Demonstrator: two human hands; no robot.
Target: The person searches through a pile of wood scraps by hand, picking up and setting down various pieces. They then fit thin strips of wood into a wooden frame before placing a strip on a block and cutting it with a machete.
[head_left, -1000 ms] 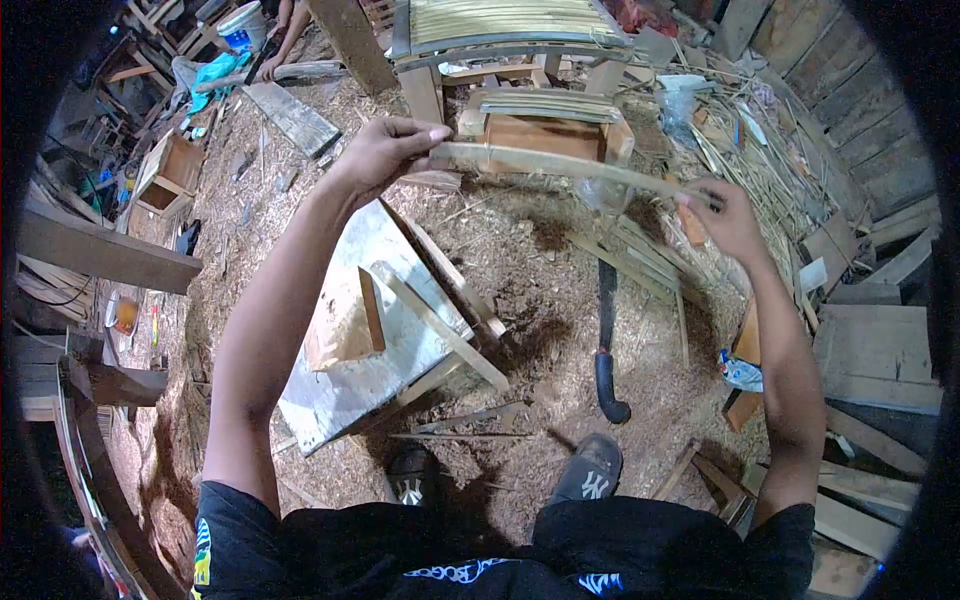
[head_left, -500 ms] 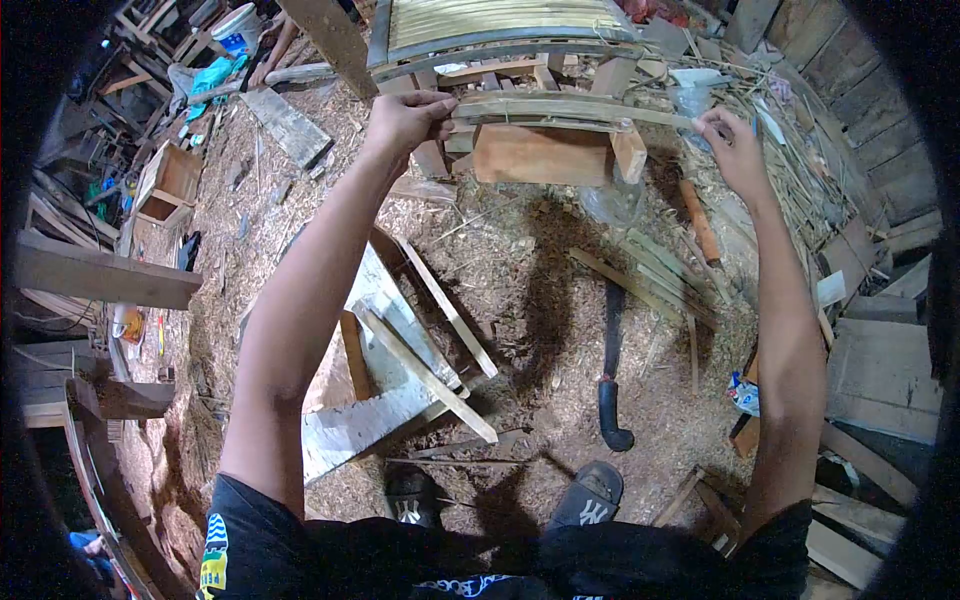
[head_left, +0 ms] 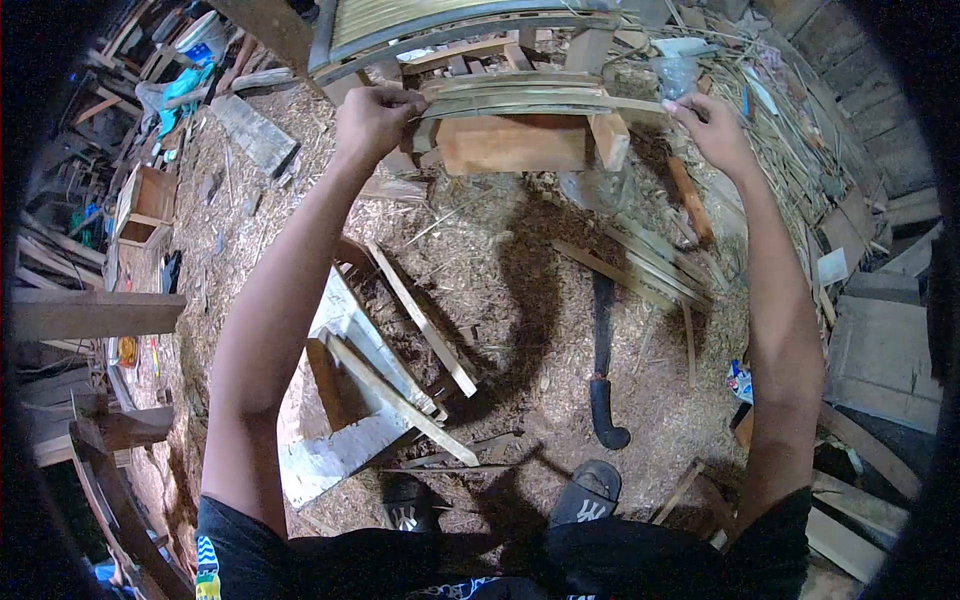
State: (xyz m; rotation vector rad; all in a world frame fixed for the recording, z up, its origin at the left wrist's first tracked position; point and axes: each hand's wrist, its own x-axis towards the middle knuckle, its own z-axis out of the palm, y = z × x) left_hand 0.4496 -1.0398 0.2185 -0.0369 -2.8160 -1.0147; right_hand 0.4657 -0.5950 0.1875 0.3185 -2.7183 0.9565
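A thin, light wooden strip (head_left: 540, 101) stretches level between my two hands. My left hand (head_left: 380, 122) is closed on its left end, and my right hand (head_left: 708, 128) pinches its right end. Behind and just below the strip stands a low wooden block (head_left: 515, 143) with more thin strips lying along its top. A short upright board (head_left: 609, 140) is at the block's right end. Part of the strip near my left fingers is hard to tell from the strips behind it.
A machete (head_left: 602, 350) with a black handle lies on the shavings near my right foot. Several split strips (head_left: 640, 270) lie beyond it. A white board (head_left: 345, 450) with sticks is at left; a slatted frame (head_left: 440, 22) stands at the top.
Both hands have shifted slightly left in view, still holding the strip. The surroundings have also shifted left with the camera's turn.
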